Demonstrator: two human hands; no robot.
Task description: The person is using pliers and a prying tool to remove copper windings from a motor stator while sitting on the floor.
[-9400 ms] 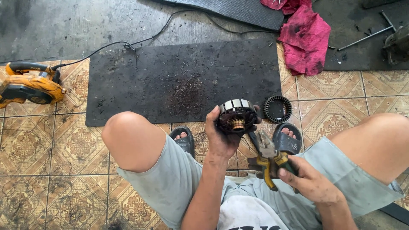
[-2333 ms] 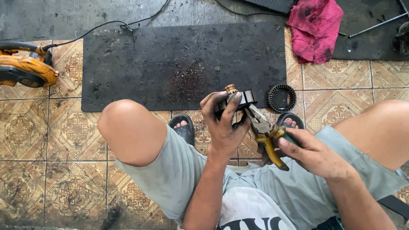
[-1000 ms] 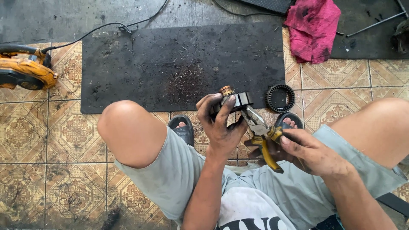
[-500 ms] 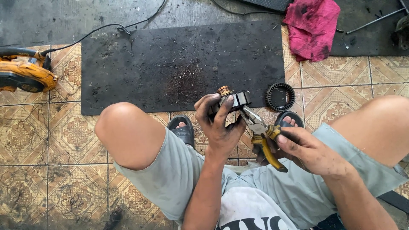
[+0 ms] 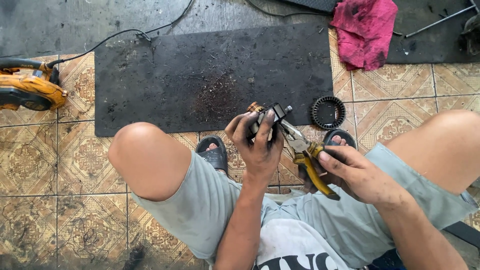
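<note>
My left hand [image 5: 257,145] grips a small motor armature [image 5: 264,114], dark with a copper end, held up between my knees. My right hand [image 5: 357,172] is closed around the yellow handles of a pair of pliers [image 5: 305,155]. The pliers' metal jaws reach up and left to the armature's shaft end by my left fingers. Both hands hover above my sandalled feet, over the near edge of a black rubber mat [image 5: 210,75].
A black toothed ring [image 5: 328,112] lies on the tiles at the mat's right corner. A pink rag [image 5: 366,31] lies at the back right. A yellow power tool [image 5: 30,90] with a black cord sits at the left. Metal rods lie top right.
The armature has been turned in my left hand from facing up to lying sideways, and the pliers have come up from below it to its shaft end. Over the last second little moves.
</note>
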